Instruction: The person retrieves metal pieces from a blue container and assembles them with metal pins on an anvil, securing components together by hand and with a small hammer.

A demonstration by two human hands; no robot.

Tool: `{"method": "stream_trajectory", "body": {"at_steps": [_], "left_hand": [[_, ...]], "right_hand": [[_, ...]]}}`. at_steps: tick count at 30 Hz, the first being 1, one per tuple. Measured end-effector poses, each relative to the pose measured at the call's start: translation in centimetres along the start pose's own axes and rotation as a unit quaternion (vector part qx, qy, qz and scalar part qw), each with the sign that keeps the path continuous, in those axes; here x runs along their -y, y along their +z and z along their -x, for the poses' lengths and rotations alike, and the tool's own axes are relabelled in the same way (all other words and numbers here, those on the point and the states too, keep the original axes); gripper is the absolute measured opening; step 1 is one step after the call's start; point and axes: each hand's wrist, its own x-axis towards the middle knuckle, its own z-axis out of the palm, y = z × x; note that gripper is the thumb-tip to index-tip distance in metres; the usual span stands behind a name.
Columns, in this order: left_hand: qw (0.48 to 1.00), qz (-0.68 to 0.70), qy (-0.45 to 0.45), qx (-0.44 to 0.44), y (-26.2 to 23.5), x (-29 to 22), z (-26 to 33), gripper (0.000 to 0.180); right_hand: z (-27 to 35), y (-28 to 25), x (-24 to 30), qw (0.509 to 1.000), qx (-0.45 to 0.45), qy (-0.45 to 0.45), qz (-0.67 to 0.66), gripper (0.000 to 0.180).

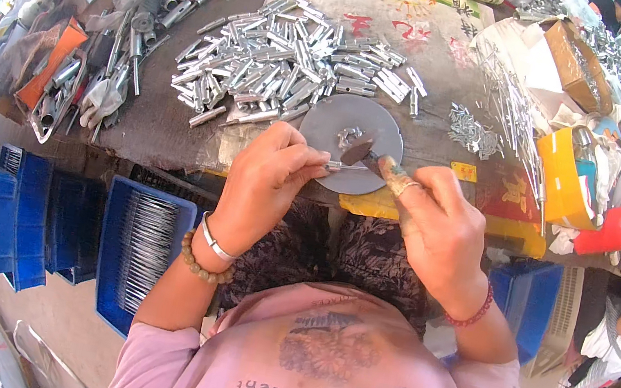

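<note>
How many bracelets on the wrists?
3: a silver bangle and a wooden bead bracelet on the left wrist, a red bead bracelet on the right. None appears hidden.

A wide heap of short silver metal tubes [283,65] blocks the table just beyond the round grey metal plate [339,128]. Bare dark tabletop [153,120] lies open to the plate's left; the yellow plastic box [561,176] crowds its right.

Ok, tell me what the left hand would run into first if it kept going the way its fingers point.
The left hand points right, pinching a small metal piece. Straight on, it would likely first meet the right hand and its dark tool tip above the round metal plate; depth is unclear.
</note>
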Motion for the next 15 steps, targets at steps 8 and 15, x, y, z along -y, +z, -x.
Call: {"method": "stream_trajectory", "body": {"at_steps": [8,15], "left_hand": [[1.0,0.029,-0.005,0.006,-0.1,-0.1,-0.3,0.026],[0.999,0.047,-0.022,0.004,-0.2,0.0,-0.4,0.026]], "right_hand": [[0.8,0.6,0.6,1.0,0.002,0.007,-0.008,0.047],[-0.1,-1.3,0.6,0.995,-0.102,-0.017,-0.01,0.049]]}}
